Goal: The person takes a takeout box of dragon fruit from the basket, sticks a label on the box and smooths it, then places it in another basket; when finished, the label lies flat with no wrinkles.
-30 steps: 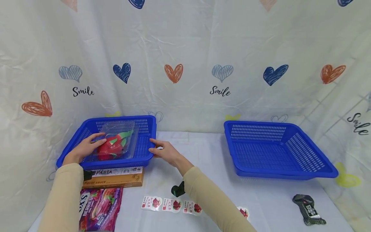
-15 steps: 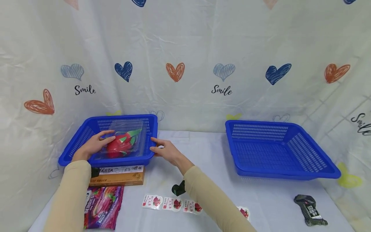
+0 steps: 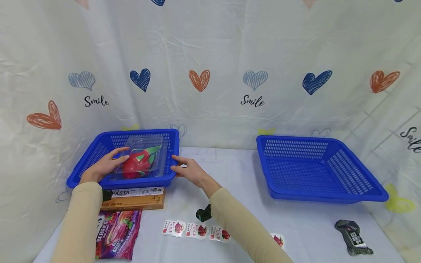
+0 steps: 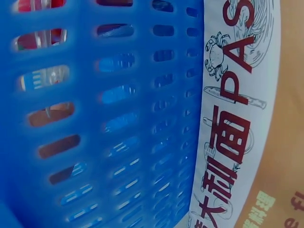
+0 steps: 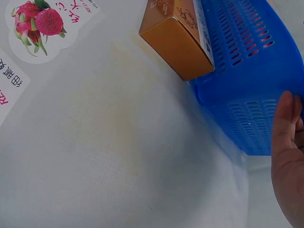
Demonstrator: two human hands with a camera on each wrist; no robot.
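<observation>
In the head view my left hand point(image 3: 103, 166) reaches into the left blue basket point(image 3: 172, 146), its fingertips against the left side of a clear plastic container point(image 3: 159, 166). A red dragon fruit point(image 3: 136, 166) with green tips lies in the container. My right hand point(image 3: 192, 171) holds the basket's right rim. From the right wrist view, this hand point(image 5: 287, 156) has its thumb up along the outer wall point(image 5: 237, 102). The left wrist view sees mostly the front wall point(image 4: 90, 118), with bits of the hand and red showing through the slots.
A pasta box point(image 3: 138, 201) lies before the left basket, with a purple candy bag point(image 3: 118, 233) nearer. Several dragon fruit stickers point(image 3: 197, 231) lie mid-table, partly under the right sleeve. Another blue basket point(image 3: 296, 190) stands at right, a small dark packet point(image 3: 353, 237) before it.
My left hand and the container with the dragon fruit have shifted right inside the basket, mostly in the first half second. My right hand stays at the rim.
</observation>
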